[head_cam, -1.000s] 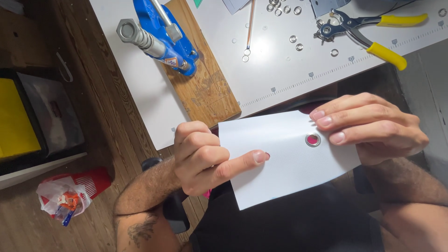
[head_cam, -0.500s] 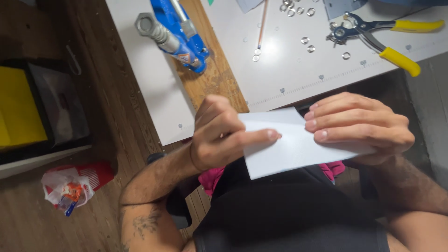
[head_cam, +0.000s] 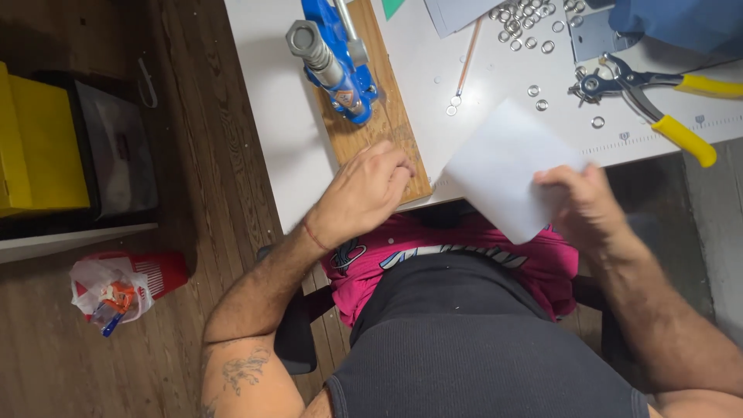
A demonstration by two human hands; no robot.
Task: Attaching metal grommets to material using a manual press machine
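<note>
My right hand [head_cam: 588, 205] pinches a white paper card [head_cam: 507, 166] by its lower right edge, holding it tilted over the near edge of the white table [head_cam: 279, 124]. My left hand [head_cam: 364, 193] has let go of the card and rests with curled fingers on the near corner of a wooden board [head_cam: 387, 128]. A blue hand press [head_cam: 333, 58] stands bolted on that board, just beyond my left hand.
Yellow-handled punch pliers [head_cam: 658, 101] lie at the table's right, with several loose metal eyelets [head_cam: 526, 27] and a thin wooden stick [head_cam: 468, 58] behind the card. On the wooden floor to the left stand a yellow-and-black case [head_cam: 46, 147] and a red basket with a plastic bag [head_cam: 116, 290].
My left hand released the card and moved left onto the wooden board. My right hand lifted the card up and toward the table, tilting it.
</note>
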